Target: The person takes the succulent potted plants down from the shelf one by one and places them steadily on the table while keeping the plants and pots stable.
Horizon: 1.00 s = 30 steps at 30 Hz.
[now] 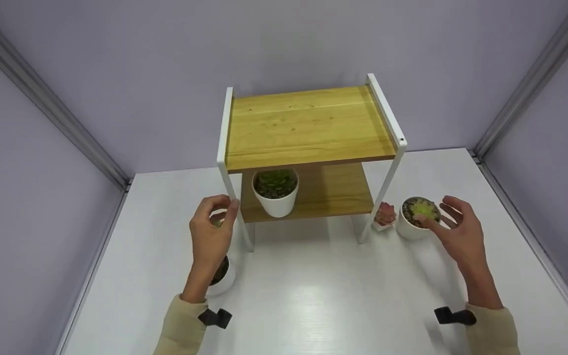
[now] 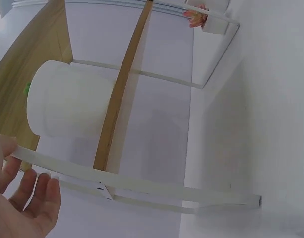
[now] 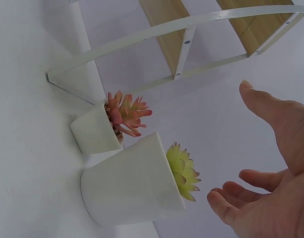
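My left hand (image 1: 211, 224) is beside the left front post of a two-tier wooden shelf (image 1: 308, 128) with a white frame. Its fingers are bent and apart from the thumb, with nothing gripped; whether the thumb touches the post (image 2: 67, 166) I cannot tell. On the lower board stands a white pot (image 1: 278, 203) with a dark green succulent. Over at the right, my right hand (image 1: 464, 236) hovers by a white pot (image 3: 132, 186) holding a yellow-green succulent (image 3: 181, 171). In the right wrist view its thumb and fingers are spread, apart from the pot.
A small white pot (image 3: 94, 131) with a red succulent (image 3: 127, 114) stands by the shelf's right leg. Another white pot (image 1: 227, 278) is partly hidden behind my left wrist. The white table (image 1: 308, 296) meets pale walls at the back and sides.
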Motion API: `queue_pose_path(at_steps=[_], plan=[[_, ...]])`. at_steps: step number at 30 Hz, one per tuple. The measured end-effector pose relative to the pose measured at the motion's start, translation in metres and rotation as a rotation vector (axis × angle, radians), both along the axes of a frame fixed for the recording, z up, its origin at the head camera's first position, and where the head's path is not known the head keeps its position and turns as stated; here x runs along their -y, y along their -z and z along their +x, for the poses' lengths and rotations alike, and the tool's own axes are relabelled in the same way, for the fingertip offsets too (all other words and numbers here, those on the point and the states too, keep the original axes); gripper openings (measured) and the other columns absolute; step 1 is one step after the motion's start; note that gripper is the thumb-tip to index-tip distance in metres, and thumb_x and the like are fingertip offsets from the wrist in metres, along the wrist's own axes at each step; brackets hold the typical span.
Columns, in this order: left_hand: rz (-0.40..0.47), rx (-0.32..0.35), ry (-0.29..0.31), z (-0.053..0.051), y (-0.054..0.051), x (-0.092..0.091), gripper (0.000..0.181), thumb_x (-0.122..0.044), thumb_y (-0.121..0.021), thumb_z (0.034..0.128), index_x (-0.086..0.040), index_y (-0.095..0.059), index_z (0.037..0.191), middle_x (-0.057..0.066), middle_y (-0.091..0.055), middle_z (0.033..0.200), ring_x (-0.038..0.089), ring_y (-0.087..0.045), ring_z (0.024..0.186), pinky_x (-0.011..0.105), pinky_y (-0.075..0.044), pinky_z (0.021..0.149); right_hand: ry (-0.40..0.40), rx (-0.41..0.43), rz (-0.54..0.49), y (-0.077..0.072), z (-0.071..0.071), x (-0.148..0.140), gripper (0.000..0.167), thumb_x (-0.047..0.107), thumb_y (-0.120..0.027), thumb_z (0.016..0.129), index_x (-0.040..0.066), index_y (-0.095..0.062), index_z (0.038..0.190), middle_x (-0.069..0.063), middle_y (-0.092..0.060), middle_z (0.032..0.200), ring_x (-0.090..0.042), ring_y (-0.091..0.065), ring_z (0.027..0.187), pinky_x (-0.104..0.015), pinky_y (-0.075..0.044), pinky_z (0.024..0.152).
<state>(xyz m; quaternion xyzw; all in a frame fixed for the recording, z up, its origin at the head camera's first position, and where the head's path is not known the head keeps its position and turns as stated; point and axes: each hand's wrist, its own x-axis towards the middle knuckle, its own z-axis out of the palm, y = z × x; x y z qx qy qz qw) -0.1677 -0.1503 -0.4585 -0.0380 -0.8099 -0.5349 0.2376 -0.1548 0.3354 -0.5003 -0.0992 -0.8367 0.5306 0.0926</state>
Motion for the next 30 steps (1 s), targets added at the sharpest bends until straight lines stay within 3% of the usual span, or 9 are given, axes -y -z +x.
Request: queue_pose_path(at_steps=[4,8,14,18,24,30], plan=[[-0.077,-0.078,-0.025,0.004,0.000,-0.006,0.024,-0.018,-0.073,0.1007,-0.001,-0.064,0.116,0.011,-0.067,0.108,0.020,-0.068,0.106,0.043,-0.064,0.087,0.004,-0.052,-0.022,-0.002,0.000,0.002,0.070,0.026,-0.083,0.093,0.004,-0.050,0.151,-0.007,-0.056,0.148,-0.015,-0.062,0.135,-0.004,-0.050,0.094],[-0.141,-0.108,-0.062,0.010,-0.006,-0.013,0.027,-0.017,-0.074,0.1000,0.000,-0.060,0.115,0.013,-0.065,0.103,0.022,-0.066,0.099,0.044,-0.063,0.083,-0.017,-0.100,-0.015,-0.005,-0.001,0.003,0.054,0.022,-0.082,0.094,0.004,-0.060,0.140,0.005,-0.064,0.132,0.005,-0.064,0.120,-0.005,-0.052,0.095],[-0.284,-0.163,-0.149,0.023,-0.020,-0.023,0.026,-0.018,-0.076,0.0979,0.001,-0.066,0.112,0.014,-0.064,0.103,0.024,-0.065,0.095,0.042,-0.062,0.079,-0.057,-0.136,-0.020,-0.012,-0.001,0.006,0.046,0.017,-0.079,0.096,-0.001,-0.064,0.135,-0.001,-0.068,0.128,0.005,-0.067,0.117,-0.007,-0.053,0.095],[-0.321,-0.168,-0.167,0.031,-0.028,-0.029,0.027,-0.019,-0.079,0.0962,0.001,-0.073,0.114,0.015,-0.064,0.102,0.025,-0.066,0.094,0.042,-0.062,0.077,-0.075,-0.128,-0.002,-0.016,0.000,0.008,0.045,0.022,-0.080,0.096,0.001,-0.065,0.134,0.001,-0.069,0.127,0.006,-0.067,0.115,-0.007,-0.054,0.093],[-0.294,-0.107,-0.118,0.040,-0.038,-0.036,0.040,-0.023,-0.081,0.0946,0.003,-0.071,0.124,0.017,-0.067,0.113,0.027,-0.069,0.101,0.042,-0.064,0.079,-0.121,-0.160,-0.016,-0.022,0.000,0.011,0.046,0.022,-0.081,0.095,0.001,-0.067,0.133,0.007,-0.073,0.124,0.005,-0.070,0.112,-0.009,-0.056,0.090],[-0.249,-0.019,-0.037,0.043,-0.044,-0.040,0.054,-0.027,-0.081,0.0944,0.002,-0.064,0.137,0.021,-0.067,0.129,0.034,-0.068,0.120,0.045,-0.065,0.088,-0.167,-0.198,-0.026,-0.030,0.000,0.019,0.037,0.025,-0.078,0.097,0.004,-0.073,0.127,0.008,-0.078,0.117,0.002,-0.073,0.107,-0.011,-0.057,0.088]])
